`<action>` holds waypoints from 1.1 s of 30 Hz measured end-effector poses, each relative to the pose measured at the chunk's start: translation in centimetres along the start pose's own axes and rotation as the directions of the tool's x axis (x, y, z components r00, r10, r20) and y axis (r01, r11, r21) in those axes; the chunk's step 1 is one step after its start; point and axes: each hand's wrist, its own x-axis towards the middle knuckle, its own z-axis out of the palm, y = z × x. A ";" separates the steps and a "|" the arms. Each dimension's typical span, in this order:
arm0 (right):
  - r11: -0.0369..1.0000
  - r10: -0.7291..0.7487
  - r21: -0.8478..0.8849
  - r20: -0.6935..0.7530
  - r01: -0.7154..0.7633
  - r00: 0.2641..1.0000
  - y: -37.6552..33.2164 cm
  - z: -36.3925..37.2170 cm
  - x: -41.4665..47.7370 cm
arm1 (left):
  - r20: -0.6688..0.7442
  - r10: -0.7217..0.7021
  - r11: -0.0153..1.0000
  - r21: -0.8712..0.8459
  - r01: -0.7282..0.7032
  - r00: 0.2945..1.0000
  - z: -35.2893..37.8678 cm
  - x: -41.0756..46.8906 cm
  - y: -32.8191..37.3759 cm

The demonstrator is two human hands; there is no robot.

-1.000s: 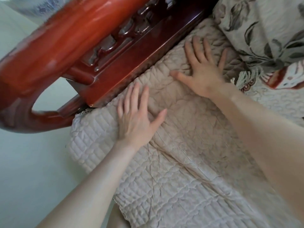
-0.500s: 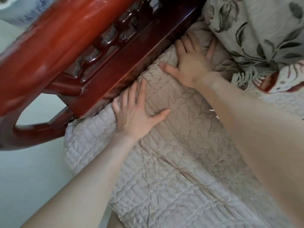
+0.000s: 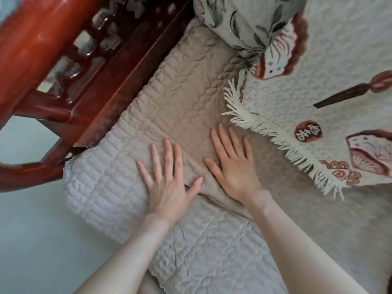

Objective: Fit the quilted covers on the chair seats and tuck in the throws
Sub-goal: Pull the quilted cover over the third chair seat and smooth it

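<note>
We see both of the person's bare hands lying flat on the beige quilted cover (image 3: 182,96), fingers straight and spread, gripping nothing. The left hand (image 3: 167,181) and the right hand (image 3: 234,168) sit side by side, thumbs almost meeting.

1 second ago the 2 hands were apart and up against the red wooden side rail (image 3: 118,66). Half a second ago their fingertips were pushed into the gap under it. Now both hands have drawn back from the rail, which stands well beyond the left fingertips, and bare cover shows between fingers and wood.

Beyond the hands the cover runs up to the rail with no loose edge showing, so we judge this side to be tucked in. A raised fold (image 3: 216,199) runs from between the thumbs back under the right wrist, so smoothing seems to be the step in hand.

To the right of the right hand lies the fringed throw (image 3: 331,85), its tassels near the right fingertips but not touching them. It lies loose on the seat, apparently not yet tucked. A floral cushion (image 3: 239,22) lies far beyond the right hand. Pale floor (image 3: 27,240) shows left of the left forearm.
</note>
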 end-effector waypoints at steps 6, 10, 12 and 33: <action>0.983 0.181 0.023 -0.001 -0.181 0.984 4.6 0.9 -7.7 | 0.053 0.263 0.959 0.093 -0.267 0.963 1.8 -1.8 4.5; 0.945 0.324 0.052 -0.024 -0.322 0.946 6.6 1.5 -12.0 | 0.080 0.415 0.902 0.097 -0.421 0.906 2.9 -2.8 6.5; 0.911 0.407 0.086 -0.035 -0.403 0.913 7.4 1.7 -14.0 | 0.102 0.512 0.847 0.108 -0.521 0.853 3.3 -3.1 7.2; 0.390 0.920 0.359 -0.121 -0.848 0.372 11.7 2.4 -25.1 | 0.272 0.810 0.497 0.153 -0.854 0.520 5.0 -2.9 16.2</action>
